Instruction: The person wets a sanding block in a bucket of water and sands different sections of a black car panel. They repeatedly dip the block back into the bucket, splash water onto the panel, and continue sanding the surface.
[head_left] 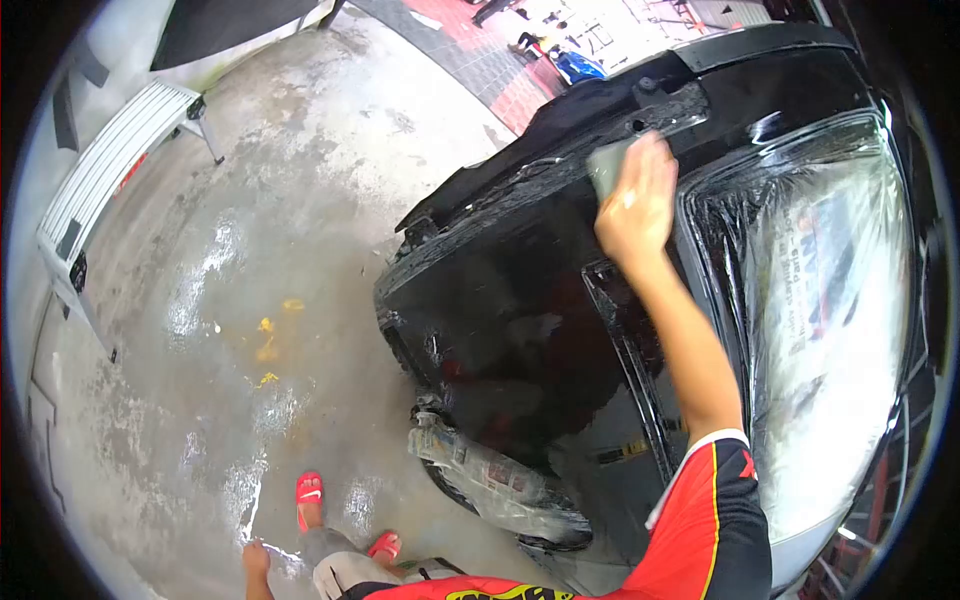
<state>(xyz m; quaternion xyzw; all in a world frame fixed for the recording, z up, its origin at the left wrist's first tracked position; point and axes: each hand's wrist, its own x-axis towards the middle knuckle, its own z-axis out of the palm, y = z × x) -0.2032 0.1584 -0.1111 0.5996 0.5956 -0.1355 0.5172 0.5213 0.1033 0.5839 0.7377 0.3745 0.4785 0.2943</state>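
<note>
My right hand [640, 205] is pressed on a flat grey-green pad [604, 168], most of which lies under the palm and fingers. The pad rests against the black car body [500, 300], just below its upper edge and beside the masked rear window. The hand is slightly blurred. Low on the left, my left hand [257, 560] hangs over the wet floor with its fingers curled. Whether anything is in those fingers cannot be made out.
Plastic film [820, 270] covers the car window, and more wrapping covers a lamp [500, 485]. A metal step bench [115, 165] stands at the left. My feet in red sandals [311, 490] are on wet concrete [200, 330]. Another person [530, 43] is far off.
</note>
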